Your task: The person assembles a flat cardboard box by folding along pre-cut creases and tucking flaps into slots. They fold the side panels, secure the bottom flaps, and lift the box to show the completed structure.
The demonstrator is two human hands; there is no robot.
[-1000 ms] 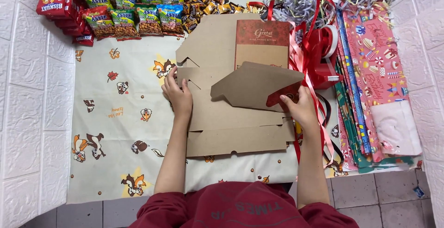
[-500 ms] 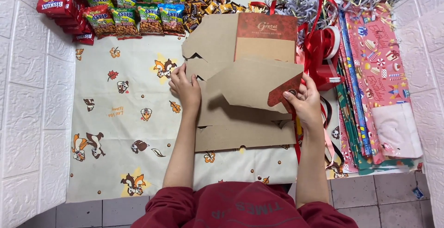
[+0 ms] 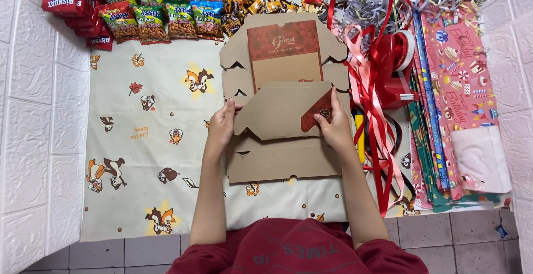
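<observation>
Printed cloth point(image 3: 139, 157) with cartoon animals covers the floor between white walls; I kneel at its near edge. Mid-cloth lies one flat brown cardboard box blank point(image 3: 280, 163), unfolded, its red printed panel point(image 3: 283, 38) toward the far edge. One flap point(image 3: 277, 116) is lifted and partly folded over the middle; the other flaps still lie flat, so by my judgement the folding has barely begun and no walls stand yet. My left hand point(image 3: 222, 127) grips the flap's left edge, fingers curled around it. My right hand point(image 3: 333, 124) pinches the flap's right end, thumb on its red corner. Along the right edge: rolls of gift wrap point(image 3: 461, 85), number unclear; red ribbon strands point(image 3: 375, 129), uncounted; one red tape dispenser point(image 3: 394, 68). Far-left corner: snack packets point(image 3: 161, 13), at least four green-blue ones in a row, more red ones beside.
</observation>
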